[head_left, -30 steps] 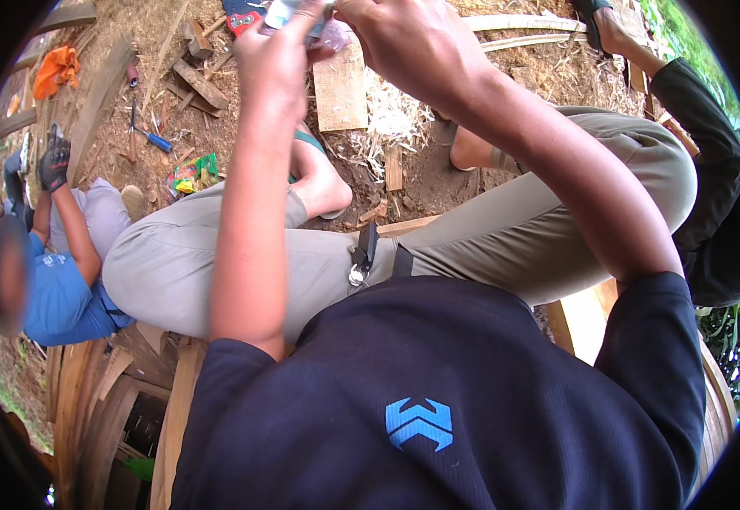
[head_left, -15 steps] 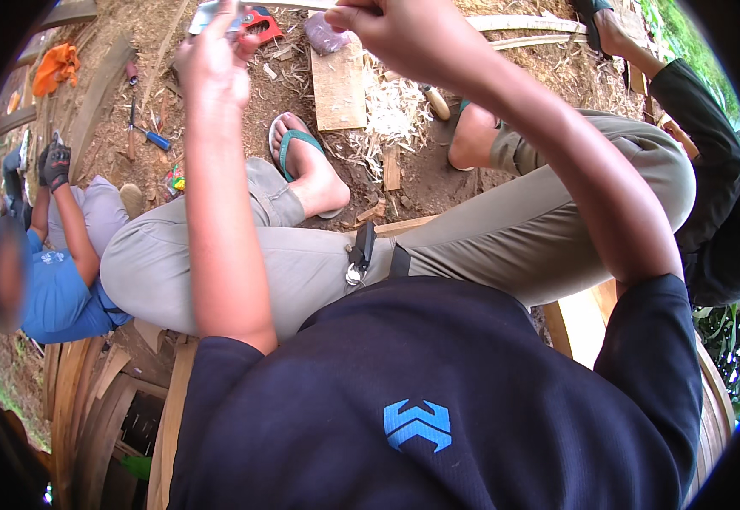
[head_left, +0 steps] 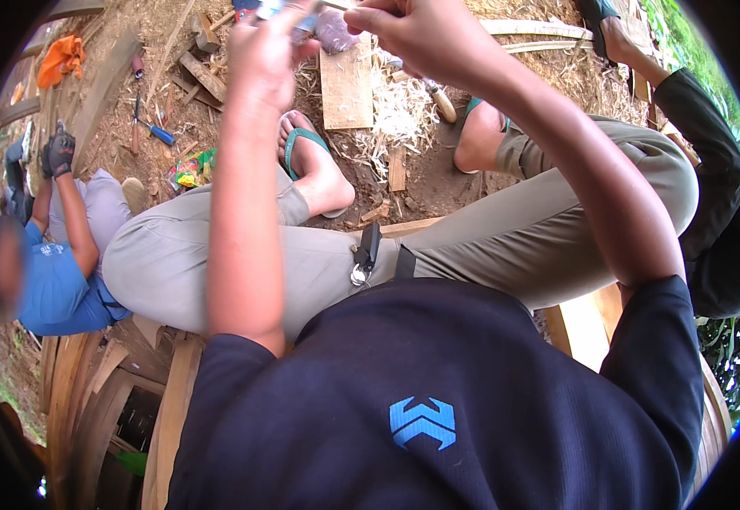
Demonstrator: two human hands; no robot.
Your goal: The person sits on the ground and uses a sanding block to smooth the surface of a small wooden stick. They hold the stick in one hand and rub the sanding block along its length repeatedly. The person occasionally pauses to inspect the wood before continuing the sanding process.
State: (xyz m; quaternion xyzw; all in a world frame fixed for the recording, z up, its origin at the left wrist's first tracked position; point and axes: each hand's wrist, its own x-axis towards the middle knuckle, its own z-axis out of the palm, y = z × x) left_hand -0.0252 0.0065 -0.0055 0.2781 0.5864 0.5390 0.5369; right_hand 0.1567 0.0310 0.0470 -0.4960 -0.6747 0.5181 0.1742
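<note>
My left hand (head_left: 261,64) is raised at the top of the view, its fingers closed round a small white and pale-blue thing (head_left: 292,15) that is blurred and partly cut off by the upper edge. To its right, my right hand (head_left: 417,34) is held up with thumb and fingers pinched together. Whatever sits in that pinch is too small or hidden to make out. Below and between the hands, on the ground, lies a flat wooden board (head_left: 347,89) with a purplish rounded lump (head_left: 334,32) at its far end.
Pale wood shavings (head_left: 400,119) surround a wooden-handled tool (head_left: 441,102). A blue-handled screwdriver (head_left: 162,135), a colourful packet (head_left: 191,167) and an orange cloth (head_left: 61,61) lie left. A gloved co-worker (head_left: 59,272) sits left; another person's dark-clothed leg (head_left: 706,127) is at right.
My left hand has moved right, closer to the right hand, with the pale thing still in it. The red tool seen behind it before is now hidden. My right hand has shifted slightly right.
</note>
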